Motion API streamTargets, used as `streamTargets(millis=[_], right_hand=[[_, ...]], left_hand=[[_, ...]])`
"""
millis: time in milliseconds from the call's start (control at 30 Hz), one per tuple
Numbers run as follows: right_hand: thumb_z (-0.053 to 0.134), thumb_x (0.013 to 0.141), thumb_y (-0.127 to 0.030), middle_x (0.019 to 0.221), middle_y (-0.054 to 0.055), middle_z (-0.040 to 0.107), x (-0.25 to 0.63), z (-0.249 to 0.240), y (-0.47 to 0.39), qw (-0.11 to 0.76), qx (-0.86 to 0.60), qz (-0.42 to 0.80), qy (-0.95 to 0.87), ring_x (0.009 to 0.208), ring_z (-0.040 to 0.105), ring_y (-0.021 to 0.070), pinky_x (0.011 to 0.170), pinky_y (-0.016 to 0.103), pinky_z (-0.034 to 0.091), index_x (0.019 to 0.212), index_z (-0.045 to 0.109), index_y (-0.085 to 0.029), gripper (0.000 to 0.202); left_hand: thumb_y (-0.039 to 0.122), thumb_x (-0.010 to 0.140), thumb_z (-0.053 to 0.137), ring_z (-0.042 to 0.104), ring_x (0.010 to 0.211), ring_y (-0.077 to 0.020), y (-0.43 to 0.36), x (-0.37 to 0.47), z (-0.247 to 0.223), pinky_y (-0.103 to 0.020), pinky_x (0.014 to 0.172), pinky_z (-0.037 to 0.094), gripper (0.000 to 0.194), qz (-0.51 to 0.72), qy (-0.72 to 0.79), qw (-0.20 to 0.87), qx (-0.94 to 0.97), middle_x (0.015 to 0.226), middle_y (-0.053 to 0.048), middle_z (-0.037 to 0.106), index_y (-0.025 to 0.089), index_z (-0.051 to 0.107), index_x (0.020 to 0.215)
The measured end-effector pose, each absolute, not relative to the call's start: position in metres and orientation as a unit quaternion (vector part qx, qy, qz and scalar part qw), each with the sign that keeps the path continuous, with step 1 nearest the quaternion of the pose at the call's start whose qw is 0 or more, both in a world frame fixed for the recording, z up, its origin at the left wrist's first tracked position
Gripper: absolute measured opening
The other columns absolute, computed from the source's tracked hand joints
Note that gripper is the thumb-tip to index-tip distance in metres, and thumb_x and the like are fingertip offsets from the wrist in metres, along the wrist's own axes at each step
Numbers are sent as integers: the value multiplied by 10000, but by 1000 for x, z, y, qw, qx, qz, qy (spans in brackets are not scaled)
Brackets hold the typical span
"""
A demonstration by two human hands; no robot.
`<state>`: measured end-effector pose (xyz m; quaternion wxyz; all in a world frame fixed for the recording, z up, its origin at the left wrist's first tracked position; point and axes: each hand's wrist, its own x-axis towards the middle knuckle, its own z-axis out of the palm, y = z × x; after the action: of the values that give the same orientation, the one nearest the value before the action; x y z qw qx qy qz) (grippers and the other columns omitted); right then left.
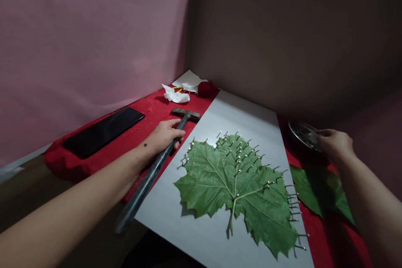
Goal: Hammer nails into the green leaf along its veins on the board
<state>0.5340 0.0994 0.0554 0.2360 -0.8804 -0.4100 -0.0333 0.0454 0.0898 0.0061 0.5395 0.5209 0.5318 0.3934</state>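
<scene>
My left hand (166,135) grips a hammer (157,166) by its dark handle, close under the rusty head, beside the board's left edge. On the white board (204,123) lies a large green lobed leaf (213,176). Several nails (268,184) stand in it along the midrib, the upper edge and the right edge. At the far right, the closed fingers of my right hand (337,144) are at the rim of a round metal bowl (303,134) with small shiny pieces in it. The fingertips are blurred, so what they pinch cannot be made out.
A black phone (103,131) lies on the red cloth (150,111) at left. Crumpled white tissue (176,94) and a dark red bundle (207,88) are in the back corner. Another green leaf (320,192) lies right of the board. Walls rise behind and to the left.
</scene>
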Motion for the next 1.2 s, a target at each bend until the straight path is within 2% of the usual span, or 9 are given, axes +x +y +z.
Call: streamTargets(millis=[167,300,400,467,600,800,900,1067,1200], right_hand=[[650,608,-122,596,43,574,532,60,91,329,-858,-68,-388,618,502,174,658,349,359,677,683,-175,94],[627,667,-171,653,44,605,512,63,80,429,-814,-55,-389,608,537,160,631,327,404,771,678,-168,116],[606,726,-253,770,58,665,473,67,64,507,-744,30,-434,637,614,146,624,287,470,874,645,-177,171],[662,685,-267,781,76,678,439,67,49,614,-612,205,-454,668,652,179,653,324,507,800,598,-174,161],[709,654,-275,691,44,672,379,64,22,578,-546,401,-456,557,628,154,519,270,484,807,570,-188,224],[688,698,-240,595,-32,533,347,55,9,566,-521,435,-468,455,440,61,418,204,337,894,648,-190,206],[675,708,-249,650,4,532,344,49,6,558,-520,464,-450,506,442,72,457,234,364,817,686,-158,142],[715,642,-188,784,46,589,343,39,1,558,-488,515,-431,635,510,102,556,251,426,883,716,-161,243],[705,701,-253,702,22,583,344,35,-1,535,-497,497,-469,557,485,87,490,234,380,870,713,-191,180]], left_hand=[[132,718,578,482,348,-94,91,45,4,-187,338,353,438,395,529,535,527,521,33,555,118,522,1152],[134,709,582,474,346,-96,92,45,3,-192,328,350,435,397,527,530,533,525,31,552,118,535,1142],[140,708,587,478,351,-103,91,46,4,-196,327,361,445,398,528,528,533,523,30,550,116,531,1149],[139,707,588,473,349,-104,90,47,6,-198,321,363,444,396,530,526,534,522,30,549,116,530,1146],[129,701,587,468,348,-101,89,47,8,-196,316,358,408,393,530,524,538,525,27,549,117,548,1107],[139,696,591,468,345,-100,90,46,6,-197,322,356,387,396,520,529,541,523,28,552,131,548,1080],[139,688,598,454,331,-92,91,46,4,-197,319,347,341,400,516,528,543,523,27,557,140,563,1027],[132,695,589,447,327,-88,90,45,2,-198,314,342,277,402,514,523,548,528,22,562,144,569,972],[123,703,577,448,326,-86,90,46,4,-197,323,343,278,401,519,522,545,527,17,567,130,559,981]])
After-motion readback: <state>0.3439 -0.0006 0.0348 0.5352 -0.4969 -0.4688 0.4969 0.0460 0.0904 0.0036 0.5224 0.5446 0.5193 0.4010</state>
